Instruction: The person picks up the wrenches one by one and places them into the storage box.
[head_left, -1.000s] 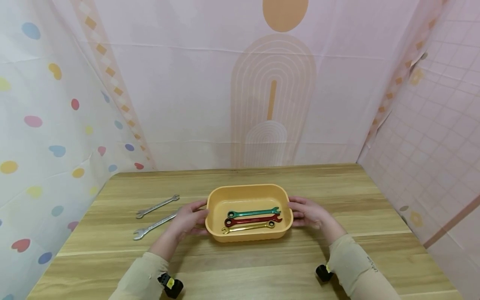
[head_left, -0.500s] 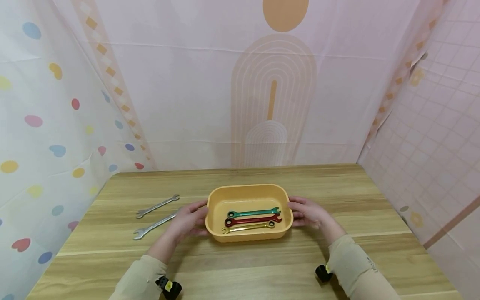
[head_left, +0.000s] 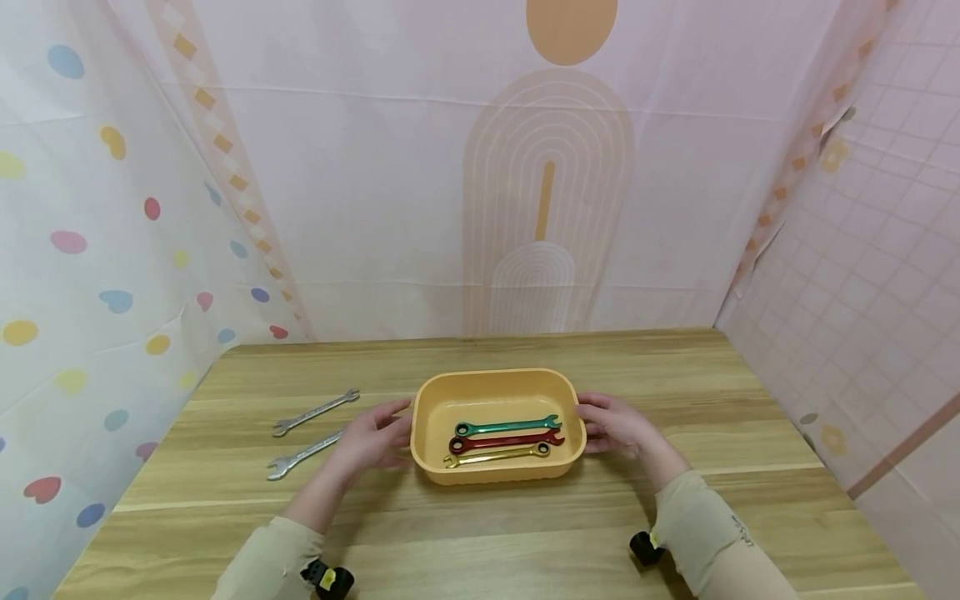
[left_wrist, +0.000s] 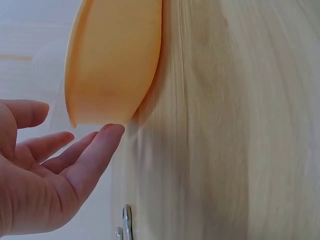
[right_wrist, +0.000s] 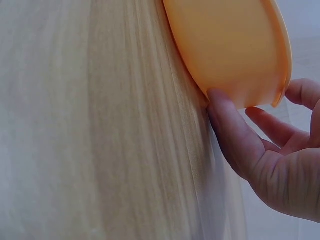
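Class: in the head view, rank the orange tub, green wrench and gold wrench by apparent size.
1. Orange tub, clearly largest.
2. Green wrench.
3. Gold wrench, looking only slightly shorter, so that order is unsure.

Desk (head_left: pixel 525 533): light wood grain, planks running left to right, carrying everything in view.
Upper silver wrench (head_left: pixel 315 412): lying flat on the desk's left part, slanting up to the right.
Lower silver wrench (head_left: pixel 303 455): lying just nearer, roughly parallel to the first, apart from it.
Back curtain (head_left: pixel 375 208): pale pink, showing an orange arch pattern.
Left curtain (head_left: pixel 82 275): white, showing coloured dots and hearts.
Right curtain (head_left: pixel 885 267): pink, showing a square grid.
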